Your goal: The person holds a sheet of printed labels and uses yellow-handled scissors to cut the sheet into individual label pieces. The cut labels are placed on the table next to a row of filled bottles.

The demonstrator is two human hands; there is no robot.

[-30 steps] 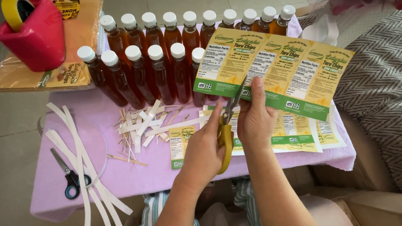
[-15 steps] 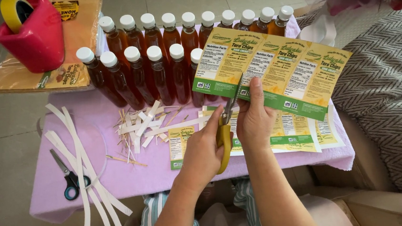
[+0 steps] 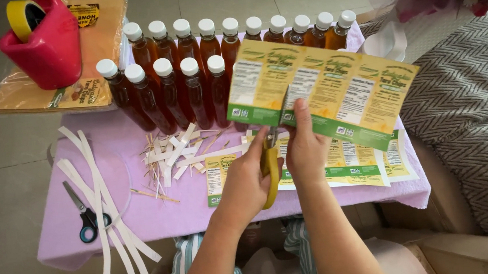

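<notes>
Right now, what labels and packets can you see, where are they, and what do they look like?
Label sheet: held up over the table by the right hand while the left hand cuts it with yellow scissors; yellow panels, green bottom band.
Cut label: flat on the purple cloth; small, yellow and green.
More label sheets: flat under the held sheet.
Orange packets: far left, in clear plastic.

Table [image 3: 163, 218]: bare purple cloth lies open at the front left, between the blue scissors [image 3: 84, 213] and the left hand [image 3: 247, 174]. Bottles [image 3: 192, 71] wall off the rear in two rows. Paper scraps [image 3: 170, 154] litter the middle; long strips [image 3: 105, 211] overhang the left front edge. Label sheet [image 3: 333, 89], held up, screens the right rear; stacked labels [image 3: 368, 162] cover the right side. Red jug [image 3: 45, 45] blocks the far left corner.
</notes>
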